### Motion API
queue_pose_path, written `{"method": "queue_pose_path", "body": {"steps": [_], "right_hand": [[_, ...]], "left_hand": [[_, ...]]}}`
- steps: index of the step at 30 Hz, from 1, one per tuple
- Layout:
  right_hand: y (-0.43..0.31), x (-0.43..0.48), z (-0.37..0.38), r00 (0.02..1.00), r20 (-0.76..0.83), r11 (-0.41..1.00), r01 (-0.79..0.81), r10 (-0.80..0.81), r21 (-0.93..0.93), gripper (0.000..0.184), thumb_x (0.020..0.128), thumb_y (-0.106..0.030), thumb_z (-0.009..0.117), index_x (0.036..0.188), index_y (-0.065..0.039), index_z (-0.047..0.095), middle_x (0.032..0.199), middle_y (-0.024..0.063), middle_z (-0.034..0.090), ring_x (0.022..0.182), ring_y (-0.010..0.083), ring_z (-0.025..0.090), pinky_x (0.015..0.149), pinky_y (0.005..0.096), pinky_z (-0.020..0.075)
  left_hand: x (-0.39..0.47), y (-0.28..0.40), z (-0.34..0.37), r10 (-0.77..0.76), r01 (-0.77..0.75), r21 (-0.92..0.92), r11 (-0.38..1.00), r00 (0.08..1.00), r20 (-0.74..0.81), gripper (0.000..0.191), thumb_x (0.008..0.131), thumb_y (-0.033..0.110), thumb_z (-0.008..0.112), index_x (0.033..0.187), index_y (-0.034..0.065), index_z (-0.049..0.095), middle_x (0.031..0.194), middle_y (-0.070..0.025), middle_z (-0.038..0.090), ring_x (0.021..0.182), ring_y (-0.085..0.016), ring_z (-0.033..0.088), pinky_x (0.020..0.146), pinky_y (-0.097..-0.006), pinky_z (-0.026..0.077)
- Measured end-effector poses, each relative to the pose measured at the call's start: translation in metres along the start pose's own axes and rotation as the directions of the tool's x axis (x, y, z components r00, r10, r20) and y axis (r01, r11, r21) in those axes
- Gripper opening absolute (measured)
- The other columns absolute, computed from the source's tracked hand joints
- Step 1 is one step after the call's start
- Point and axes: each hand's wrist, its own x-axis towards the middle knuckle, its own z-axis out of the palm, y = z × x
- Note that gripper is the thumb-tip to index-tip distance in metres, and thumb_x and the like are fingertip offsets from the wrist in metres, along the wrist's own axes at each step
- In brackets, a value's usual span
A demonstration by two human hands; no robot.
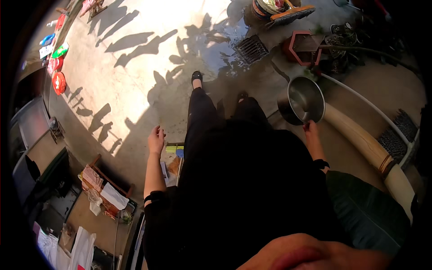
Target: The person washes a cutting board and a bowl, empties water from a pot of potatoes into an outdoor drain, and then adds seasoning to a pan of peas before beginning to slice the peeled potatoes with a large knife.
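Note:
My right hand (309, 126) grips the rim of a deep, round stainless steel pot (306, 98). The pot is tilted, so its shiny inside faces me; a bright patch shows low in it. My left hand (156, 139) hangs beside my left leg with nothing in it, its fingers loosely bent and apart. A square metal floor drain (251, 49) lies ahead in wet concrete. Right of the drain stands a reddish hexagonal planter (305, 48), just beyond the pot.
A broom head (292, 14) rests against a round container (265, 8). A pale hose or pipe (368, 102) and a thick bamboo-like pole (357, 135) run along the right. A large leaf (368, 209) is near my right arm. Left stands a cluttered wooden chair (101, 189).

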Motion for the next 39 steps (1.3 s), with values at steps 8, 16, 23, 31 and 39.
{"method": "queue_pose_path", "body": {"steps": [8, 16, 23, 31, 39], "right_hand": [[-0.019, 0.017, 0.074, 0.965, 0.149, 0.902, 0.256, -0.217, -0.349, 0.010, 0.069, 0.000, 0.047, 0.079, 0.001, 0.048, 0.059, 0.0087, 0.048, 0.042, 0.0178, 0.047, 0.032, 0.0265, 0.0365], [0.112, 0.051, 0.215, 0.919, 0.392, 0.830, 0.185, 0.044, -0.526, 0.091, 0.069, 0.005, 0.043, 0.134, -0.022, -0.015, 0.068, 0.0145, 0.050, 0.042, 0.0178, 0.047, 0.033, 0.0271, 0.0353], [0.273, 0.119, 0.351, 0.767, 0.314, 0.785, -0.368, 0.559, -0.499, 0.009, 0.071, 0.008, 0.045, 0.077, 0.010, 0.051, 0.061, 0.0181, 0.051, 0.038, 0.0180, 0.047, 0.031, 0.0264, 0.0366], [0.310, 0.192, 0.397, 0.674, 0.458, 0.807, -0.398, 0.579, -0.435, 0.020, 0.080, -0.010, 0.041, 0.083, 0.004, 0.056, 0.067, 0.0177, 0.059, 0.040, 0.0140, 0.052, 0.036, 0.0227, 0.0452], [0.282, 0.226, 0.381, 0.513, 0.627, 0.806, -0.453, 0.586, -0.382, 0.023, 0.085, -0.019, 0.043, 0.094, -0.004, 0.058, 0.086, 0.0118, 0.062, 0.065, 0.0245, 0.061, 0.042, 0.0196, 0.0421]], "left_hand": [[-0.055, 0.064, 0.099, 0.274, -0.259, -0.147, 0.955, 0.957, 0.095, 0.027, 0.084, 0.008, 0.049, 0.110, 0.0000, 0.050, 0.091, -0.0112, 0.060, 0.078, -0.015, 0.061, 0.063, -0.0244, 0.048], [-0.118, -0.102, 0.099, -0.269, 0.278, -0.060, 0.959, 0.954, 0.129, 0.028, 0.084, 0.012, 0.048, 0.108, -0.0019, 0.049, 0.088, -0.0109, 0.062, 0.076, -0.016, 0.061, 0.065, -0.0265, 0.047], [-0.177, -0.165, 0.087, -0.627, 0.639, -0.152, 0.754, 0.769, 0.123, 0.032, 0.084, 0.012, 0.046, 0.112, -0.0039, 0.044, 0.095, -0.0136, 0.059, 0.079, -0.019, 0.061, 0.057, -0.0247, 0.048], [-0.147, -0.124, 0.086, -0.677, 0.611, 0.363, 0.704, 0.732, 0.079, 0.036, 0.085, 0.014, 0.043, 0.113, -0.0070, 0.044, 0.095, -0.0167, 0.059, 0.081, -0.023, 0.062, 0.059, -0.0279, 0.050], [-0.138, -0.164, 0.074, -0.645, 0.649, -0.017, 0.761, 0.759, 0.092, 0.033, 0.084, 0.016, 0.046, 0.109, -0.0050, 0.047, 0.086, -0.0135, 0.059, 0.071, -0.018, 0.060, 0.055, -0.0252, 0.047]]}}
